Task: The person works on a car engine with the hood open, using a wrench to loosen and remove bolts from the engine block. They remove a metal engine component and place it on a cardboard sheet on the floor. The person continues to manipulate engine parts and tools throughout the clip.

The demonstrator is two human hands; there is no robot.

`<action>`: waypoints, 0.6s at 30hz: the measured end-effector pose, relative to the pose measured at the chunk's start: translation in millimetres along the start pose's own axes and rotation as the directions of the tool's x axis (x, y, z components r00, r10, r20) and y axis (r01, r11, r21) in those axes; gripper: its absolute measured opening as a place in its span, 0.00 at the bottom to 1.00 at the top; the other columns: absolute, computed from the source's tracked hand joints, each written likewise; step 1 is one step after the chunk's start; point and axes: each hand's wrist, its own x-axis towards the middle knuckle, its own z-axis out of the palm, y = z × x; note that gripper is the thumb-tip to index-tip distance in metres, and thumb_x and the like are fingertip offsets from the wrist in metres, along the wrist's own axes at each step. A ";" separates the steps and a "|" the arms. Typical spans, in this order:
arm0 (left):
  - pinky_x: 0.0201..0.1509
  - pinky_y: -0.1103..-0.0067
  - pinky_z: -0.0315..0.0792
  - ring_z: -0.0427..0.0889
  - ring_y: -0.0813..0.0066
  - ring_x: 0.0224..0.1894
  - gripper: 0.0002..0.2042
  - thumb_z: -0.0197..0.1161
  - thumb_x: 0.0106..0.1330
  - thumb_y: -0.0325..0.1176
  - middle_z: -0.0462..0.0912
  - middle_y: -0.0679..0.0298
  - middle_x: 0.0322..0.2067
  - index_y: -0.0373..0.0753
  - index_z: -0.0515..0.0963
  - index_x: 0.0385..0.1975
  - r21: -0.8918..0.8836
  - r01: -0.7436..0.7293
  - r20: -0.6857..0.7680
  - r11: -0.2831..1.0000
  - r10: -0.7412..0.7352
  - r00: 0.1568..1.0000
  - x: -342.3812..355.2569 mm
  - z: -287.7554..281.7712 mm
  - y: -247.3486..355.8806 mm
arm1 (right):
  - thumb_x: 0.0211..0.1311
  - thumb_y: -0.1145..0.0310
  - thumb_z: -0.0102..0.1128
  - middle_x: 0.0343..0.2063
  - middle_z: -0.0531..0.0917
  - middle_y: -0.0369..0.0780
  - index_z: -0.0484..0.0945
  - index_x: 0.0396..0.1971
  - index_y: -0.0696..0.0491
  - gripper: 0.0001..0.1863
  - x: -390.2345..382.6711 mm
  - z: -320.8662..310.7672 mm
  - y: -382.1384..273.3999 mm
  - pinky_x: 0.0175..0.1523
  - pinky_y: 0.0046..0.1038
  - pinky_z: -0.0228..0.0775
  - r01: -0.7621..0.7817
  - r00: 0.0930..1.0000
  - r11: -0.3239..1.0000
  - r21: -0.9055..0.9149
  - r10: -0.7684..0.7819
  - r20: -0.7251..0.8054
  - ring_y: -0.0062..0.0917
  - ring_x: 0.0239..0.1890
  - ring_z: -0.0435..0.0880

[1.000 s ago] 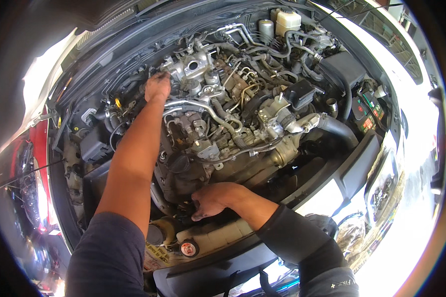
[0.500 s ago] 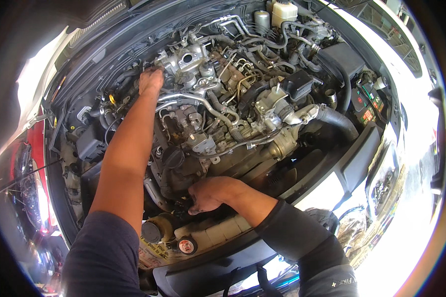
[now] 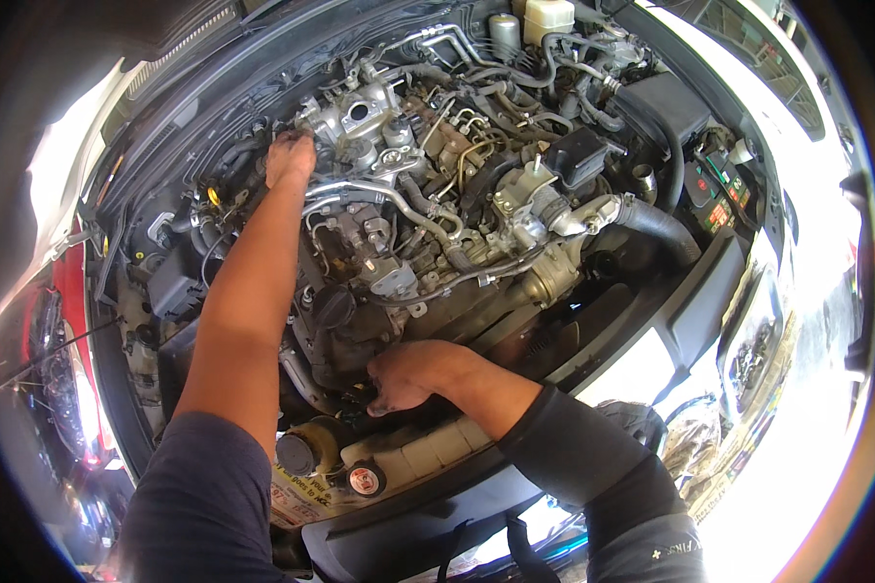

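My left hand (image 3: 291,159) is stretched to the far left side of the engine (image 3: 437,199), beside a silver metal housing (image 3: 352,115). Its fingers are curled down, and what they grip is hidden. Low at the front of the engine, my right hand (image 3: 399,377) reaches into a dark gap with bent wrist. Thumb and fingers close around something dark there that I cannot make out. Just left of it stands a black oil filler cap (image 3: 334,307) on its neck, with a metal pipe (image 3: 305,379) running down beside it.
Nearest me lie a black-capped reservoir (image 3: 299,453), a round cap with a red and white label (image 3: 365,479) and the pale radiator top (image 3: 428,457). A thick ribbed hose (image 3: 659,229) and a battery (image 3: 715,194) are on the right. A white reservoir (image 3: 548,21) stands at the back.
The whole view has shifted slightly, with the engine sitting a little higher and further left. Both hands keep their places on the engine.
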 end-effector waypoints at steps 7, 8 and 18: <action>0.73 0.57 0.75 0.82 0.52 0.71 0.28 0.57 0.79 0.64 0.87 0.59 0.66 0.55 0.85 0.67 0.082 0.111 -0.067 0.990 -0.105 0.992 1.5 5.8 15.3 | 0.71 0.39 0.67 0.60 0.89 0.52 0.89 0.58 0.58 0.35 1.6 5.4 3.1 0.68 0.46 0.79 -0.019 0.999 1.000 -0.003 0.018 -0.047 0.49 0.64 0.88; 0.73 0.58 0.74 0.82 0.50 0.71 0.28 0.58 0.78 0.63 0.86 0.58 0.67 0.54 0.85 0.67 0.051 0.082 -0.083 0.995 -0.078 0.994 1.1 6.7 11.1 | 0.72 0.39 0.67 0.61 0.89 0.51 0.89 0.58 0.58 0.35 1.8 4.5 2.6 0.68 0.46 0.79 -0.018 0.999 1.000 -0.015 0.018 -0.037 0.49 0.64 0.88; 0.73 0.59 0.74 0.81 0.50 0.72 0.26 0.64 0.75 0.59 0.85 0.57 0.69 0.54 0.86 0.66 -0.095 0.068 0.002 0.993 -0.068 0.998 10.7 5.4 -5.0 | 0.73 0.39 0.66 0.58 0.90 0.51 0.87 0.59 0.59 0.35 -2.2 0.8 1.1 0.67 0.45 0.79 0.004 1.000 1.000 -0.017 -0.005 -0.023 0.50 0.63 0.87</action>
